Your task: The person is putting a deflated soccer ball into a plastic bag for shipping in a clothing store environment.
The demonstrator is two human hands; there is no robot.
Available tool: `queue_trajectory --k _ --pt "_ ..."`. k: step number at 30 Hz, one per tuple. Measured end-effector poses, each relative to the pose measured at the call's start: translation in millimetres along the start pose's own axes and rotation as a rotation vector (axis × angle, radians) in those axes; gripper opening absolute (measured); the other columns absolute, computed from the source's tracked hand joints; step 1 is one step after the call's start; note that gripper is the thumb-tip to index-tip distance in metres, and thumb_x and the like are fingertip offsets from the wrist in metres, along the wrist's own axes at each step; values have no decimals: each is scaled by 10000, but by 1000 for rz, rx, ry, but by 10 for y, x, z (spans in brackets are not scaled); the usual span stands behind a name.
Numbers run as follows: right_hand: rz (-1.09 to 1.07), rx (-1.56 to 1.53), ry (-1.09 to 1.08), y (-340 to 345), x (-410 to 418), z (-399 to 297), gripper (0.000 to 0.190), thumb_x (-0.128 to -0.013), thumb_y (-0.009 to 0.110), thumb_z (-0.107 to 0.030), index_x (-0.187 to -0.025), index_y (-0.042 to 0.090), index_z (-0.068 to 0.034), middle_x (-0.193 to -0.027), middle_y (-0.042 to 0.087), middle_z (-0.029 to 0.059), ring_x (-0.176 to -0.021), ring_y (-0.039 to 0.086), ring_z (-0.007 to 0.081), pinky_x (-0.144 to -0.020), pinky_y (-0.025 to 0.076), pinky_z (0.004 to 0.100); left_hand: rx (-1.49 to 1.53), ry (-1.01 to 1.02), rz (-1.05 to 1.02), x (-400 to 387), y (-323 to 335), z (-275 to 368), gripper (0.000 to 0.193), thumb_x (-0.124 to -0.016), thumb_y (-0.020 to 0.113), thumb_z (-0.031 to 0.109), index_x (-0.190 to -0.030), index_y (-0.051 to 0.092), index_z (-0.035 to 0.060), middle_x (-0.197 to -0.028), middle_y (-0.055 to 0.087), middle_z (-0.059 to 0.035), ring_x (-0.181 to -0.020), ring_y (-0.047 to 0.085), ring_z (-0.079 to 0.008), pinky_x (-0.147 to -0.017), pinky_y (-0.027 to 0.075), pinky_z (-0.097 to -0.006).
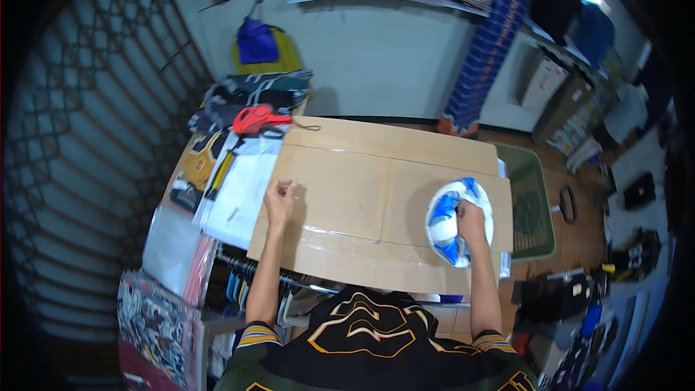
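A flattened cardboard sheet (pixel 347 184) lies on the table before me. Near its right end, my right hand (pixel 470 220) grips a rounded white-and-blue object (pixel 446 228), perhaps a cap or a soft ball; its exact kind is unclear. My left hand (pixel 282 195) is over the left part of the cardboard, its fingers curled with the fingertips close together; whether something small is between them cannot be made out. Left of it are a white sheet or package (pixel 241 190), a yellow-handled tool (pixel 221 174) and a red tape dispenser (pixel 258 119).
Folded clothing (pixel 282 87) is stacked at the table's back left. A green plastic basket (pixel 547 201) stands on the floor to the right. Hanging garments (pixel 236 285) are below the front edge. A metal lattice gate (pixel 98 146) rises at the left.
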State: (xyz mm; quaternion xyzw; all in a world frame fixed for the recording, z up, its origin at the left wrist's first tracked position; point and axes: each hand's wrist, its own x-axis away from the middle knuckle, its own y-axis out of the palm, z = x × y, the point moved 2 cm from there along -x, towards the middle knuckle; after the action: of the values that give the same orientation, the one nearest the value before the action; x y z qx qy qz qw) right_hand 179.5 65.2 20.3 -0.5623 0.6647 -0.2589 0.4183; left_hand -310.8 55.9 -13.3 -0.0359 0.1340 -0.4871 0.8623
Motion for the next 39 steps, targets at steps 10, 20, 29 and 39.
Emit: queue_trajectory --k 10,20,29,39 --pt "-22 18 0 -52 -47 -113 81 -738 571 -1 -668 539 24 -656 582 250 -652 602 425 -579 434 457 -435 17 301 -841 -1068 -635 139 -794 698 21 -921 705 -33 -840 717 -157 -784 705 -229 -741 544 -319" --pt "-37 13 80 -74 -30 -146 66 -723 584 26 -678 536 14 -672 592 258 -675 595 453 -611 451 492 -625 109 233 -1552 -894 -895 144 -770 680 17 -904 730 -4 -853 702 -197 -793 693 -324 -778 535 -369" --pt "-41 24 115 -101 -38 -184 76 -718 600 5 -676 537 7 -674 598 240 -682 596 444 -615 451 475 -663 174 20 -1766 -688 -866 147 -778 656 2 -901 736 -3 -847 700 -209 -832 698 -322 -789 539 -363" --pt "-87 18 118 -63 -67 -169 65 -710 599 8 -683 541 7 -679 600 252 -692 606 442 -613 452 475 -393 27 249 -1138 -871 -632 290 -837 617 19 -1121 637 -33 -1078 668 -193 -905 686 -271 -806 537 -344"
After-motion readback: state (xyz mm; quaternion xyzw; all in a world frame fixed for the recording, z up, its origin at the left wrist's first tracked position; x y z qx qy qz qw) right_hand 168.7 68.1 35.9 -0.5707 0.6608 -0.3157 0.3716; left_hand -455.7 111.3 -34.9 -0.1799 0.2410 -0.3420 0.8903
